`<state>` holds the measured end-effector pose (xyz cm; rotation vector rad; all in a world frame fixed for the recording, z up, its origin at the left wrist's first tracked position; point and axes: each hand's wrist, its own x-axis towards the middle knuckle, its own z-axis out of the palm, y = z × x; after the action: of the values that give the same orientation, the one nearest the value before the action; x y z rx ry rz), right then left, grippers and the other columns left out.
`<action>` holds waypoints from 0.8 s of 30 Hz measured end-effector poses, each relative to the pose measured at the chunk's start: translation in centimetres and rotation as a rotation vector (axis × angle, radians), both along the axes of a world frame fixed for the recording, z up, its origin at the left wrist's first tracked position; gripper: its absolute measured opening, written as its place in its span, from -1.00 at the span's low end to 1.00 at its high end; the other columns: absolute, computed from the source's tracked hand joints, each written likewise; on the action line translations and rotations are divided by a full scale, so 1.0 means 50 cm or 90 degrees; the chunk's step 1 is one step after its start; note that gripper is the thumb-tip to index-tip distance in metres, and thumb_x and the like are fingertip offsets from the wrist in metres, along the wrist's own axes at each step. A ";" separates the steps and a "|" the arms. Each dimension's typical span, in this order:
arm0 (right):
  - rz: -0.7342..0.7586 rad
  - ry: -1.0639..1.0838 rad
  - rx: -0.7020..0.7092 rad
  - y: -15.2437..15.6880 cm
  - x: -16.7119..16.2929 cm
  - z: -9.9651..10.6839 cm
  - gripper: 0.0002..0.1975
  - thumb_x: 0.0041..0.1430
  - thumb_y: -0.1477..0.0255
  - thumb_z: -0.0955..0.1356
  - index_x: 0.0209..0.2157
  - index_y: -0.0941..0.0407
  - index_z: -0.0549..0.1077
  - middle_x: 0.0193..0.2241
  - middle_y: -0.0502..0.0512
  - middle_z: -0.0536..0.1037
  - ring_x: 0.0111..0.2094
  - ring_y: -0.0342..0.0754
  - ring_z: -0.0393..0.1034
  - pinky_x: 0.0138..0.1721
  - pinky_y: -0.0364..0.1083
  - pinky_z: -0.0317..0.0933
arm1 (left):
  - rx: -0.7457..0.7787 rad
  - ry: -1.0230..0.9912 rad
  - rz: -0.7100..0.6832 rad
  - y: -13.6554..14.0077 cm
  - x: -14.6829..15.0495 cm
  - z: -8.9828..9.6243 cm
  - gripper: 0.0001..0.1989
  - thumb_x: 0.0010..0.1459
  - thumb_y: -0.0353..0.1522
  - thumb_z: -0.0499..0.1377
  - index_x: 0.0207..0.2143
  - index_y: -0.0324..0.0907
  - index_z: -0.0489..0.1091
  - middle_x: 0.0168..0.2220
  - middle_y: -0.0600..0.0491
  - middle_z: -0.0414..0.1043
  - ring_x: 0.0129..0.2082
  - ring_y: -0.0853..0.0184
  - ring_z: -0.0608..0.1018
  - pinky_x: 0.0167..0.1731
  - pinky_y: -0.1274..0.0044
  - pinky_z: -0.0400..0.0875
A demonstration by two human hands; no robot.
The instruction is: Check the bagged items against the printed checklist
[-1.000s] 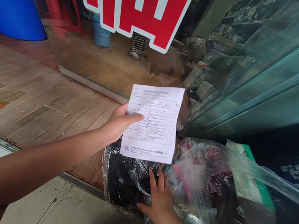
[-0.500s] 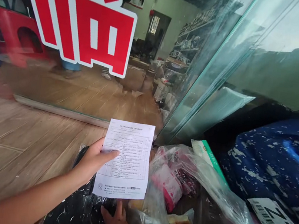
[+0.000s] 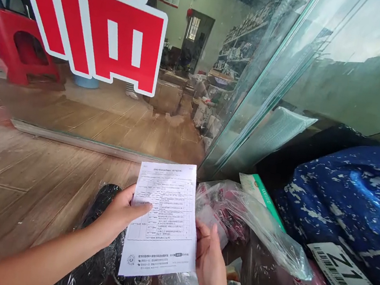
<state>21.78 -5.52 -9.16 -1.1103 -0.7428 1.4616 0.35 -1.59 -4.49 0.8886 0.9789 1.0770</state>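
Observation:
A printed paper sheet is held upright at the bottom middle, its text and table facing me. My left hand is closed on its left edge, thumb across the front and fingers behind. At the sheet's right edge is my right hand, its thumb raised off the paper and apart from the curled fingers, which are partly hidden behind the edge. Below the sheet lie black slippers in clear plastic, partly covered. Beside my right hand is a clear plastic bag with pink and dark red packets.
A glass door with a red and white character sticker stands ahead. At right are a blue patterned bag, a white Z11 barcode label and a green-edged package. Wood-look flooring spreads left; a red stool stands behind glass.
My right hand has come up from among the things below to the sheet's right edge. The sheet has dropped slightly and tilted, still in my left hand. The view has shifted a little.

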 end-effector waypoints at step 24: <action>0.034 -0.092 0.062 -0.010 0.004 0.064 -0.62 -0.10 0.10 0.53 -0.40 0.12 0.53 -0.46 0.10 0.64 -0.47 -0.05 0.47 -0.36 -0.08 0.33 | 0.024 0.067 -0.033 -0.017 0.031 -0.005 -0.35 -0.20 -0.25 0.42 -0.04 -0.19 0.32 -0.01 -0.12 0.54 -0.03 0.07 0.56 -0.04 0.31 0.43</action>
<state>21.99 -6.01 -5.97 -1.1378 -0.9420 1.3853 1.88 -2.46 -4.71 1.0044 1.0208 1.0156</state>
